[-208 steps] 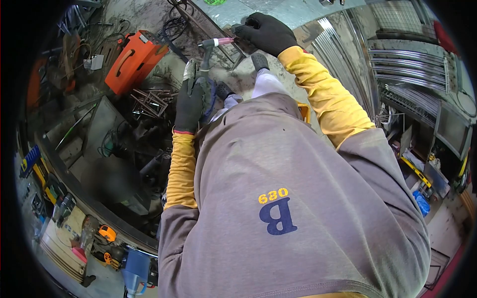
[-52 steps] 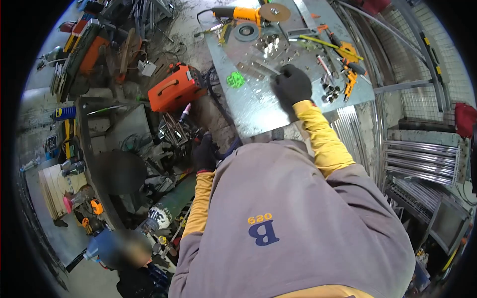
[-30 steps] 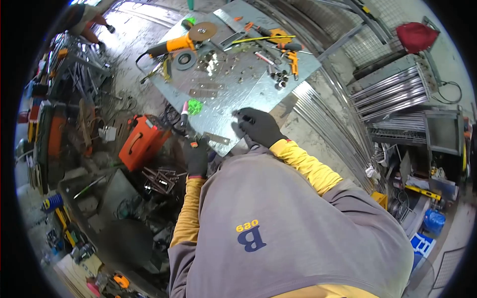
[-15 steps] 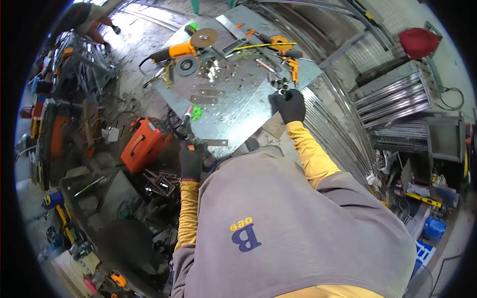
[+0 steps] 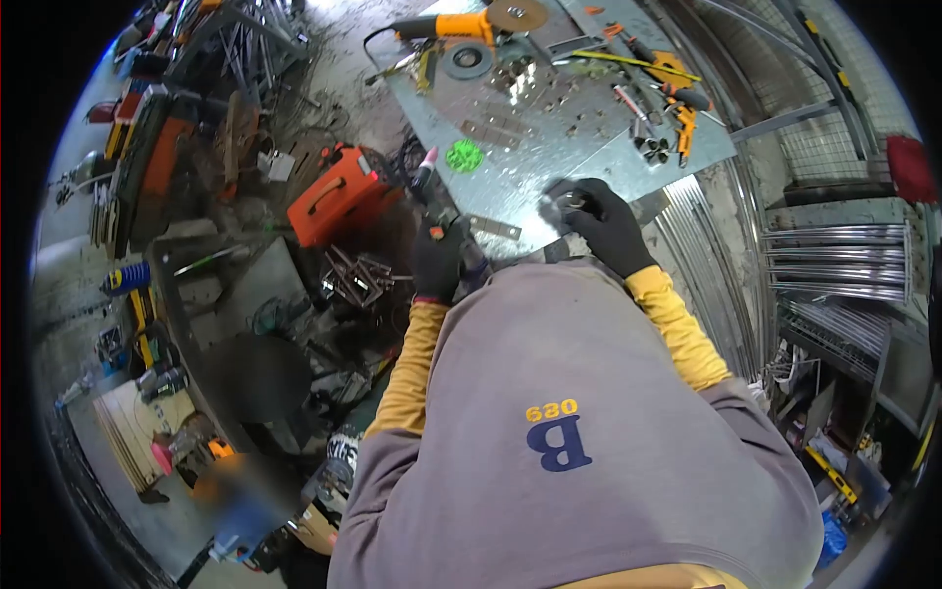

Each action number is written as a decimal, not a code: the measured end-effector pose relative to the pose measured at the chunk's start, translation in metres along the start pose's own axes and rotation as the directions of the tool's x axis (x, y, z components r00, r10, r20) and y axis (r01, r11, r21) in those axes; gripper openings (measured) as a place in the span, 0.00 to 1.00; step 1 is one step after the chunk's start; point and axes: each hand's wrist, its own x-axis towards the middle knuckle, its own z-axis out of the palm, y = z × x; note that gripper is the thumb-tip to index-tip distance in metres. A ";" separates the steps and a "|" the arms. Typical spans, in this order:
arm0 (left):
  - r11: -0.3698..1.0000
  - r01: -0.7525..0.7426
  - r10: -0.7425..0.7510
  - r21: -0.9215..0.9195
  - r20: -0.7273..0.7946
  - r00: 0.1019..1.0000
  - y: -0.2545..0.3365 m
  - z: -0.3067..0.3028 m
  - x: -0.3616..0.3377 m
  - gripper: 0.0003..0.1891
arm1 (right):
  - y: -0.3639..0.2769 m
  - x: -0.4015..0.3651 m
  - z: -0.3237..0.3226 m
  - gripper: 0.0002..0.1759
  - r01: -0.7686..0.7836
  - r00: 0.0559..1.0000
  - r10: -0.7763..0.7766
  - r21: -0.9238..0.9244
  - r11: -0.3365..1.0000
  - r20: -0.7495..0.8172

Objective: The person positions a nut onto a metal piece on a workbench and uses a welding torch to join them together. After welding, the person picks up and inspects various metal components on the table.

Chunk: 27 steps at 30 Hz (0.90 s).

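My left hand (image 5: 438,257), in a dark glove, is closed around a welding torch (image 5: 424,181) with a pink tip, which points up over the table's left edge. My right hand (image 5: 603,226), also gloved, has its fingers closed on a small metal piece (image 5: 561,202), blurred by motion, just above the near part of the metal table (image 5: 535,182). A flat metal strip with holes (image 5: 494,228) lies between the hands at the near edge. Beyond the torch tip sits a bright green round thing (image 5: 464,155). Several small metal fittings (image 5: 652,149) stand on the right.
An angle grinder (image 5: 456,26), a loose grinding disc (image 5: 466,61), a yellow ruler (image 5: 633,65) and orange clamps (image 5: 684,130) occupy the far table. Left of it stands an orange-red machine (image 5: 339,194). Long metal bars (image 5: 702,255) lie on the right. At lower left a person (image 5: 245,501) is partly seen, blurred.
My right hand has come back from the fittings toward the near edge with the small metal piece. My left hand still grips the welding torch. The view has shifted left and down.
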 end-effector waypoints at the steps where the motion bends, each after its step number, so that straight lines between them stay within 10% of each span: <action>1: 1.000 0.016 -0.016 0.011 -0.012 1.000 0.004 -0.001 -0.001 0.07 | -0.011 0.003 0.013 0.24 -0.015 0.995 0.012 0.024 1.000 0.096; 8: 0.995 0.102 -0.102 0.001 0.109 0.989 0.004 -0.002 0.008 0.09 | -0.030 0.011 0.079 0.31 0.106 0.970 0.004 -0.439 0.892 0.243; 18: 0.975 0.168 -0.184 0.143 0.106 0.977 0.016 -0.016 0.007 0.14 | -0.011 -0.009 0.107 0.28 0.015 0.992 0.040 -0.432 0.902 0.117; 27: 0.964 0.176 -0.162 -0.199 0.084 0.983 -0.020 -0.072 -0.016 0.10 | -0.023 -0.028 0.131 0.25 0.002 0.995 -0.059 -0.591 0.807 -0.077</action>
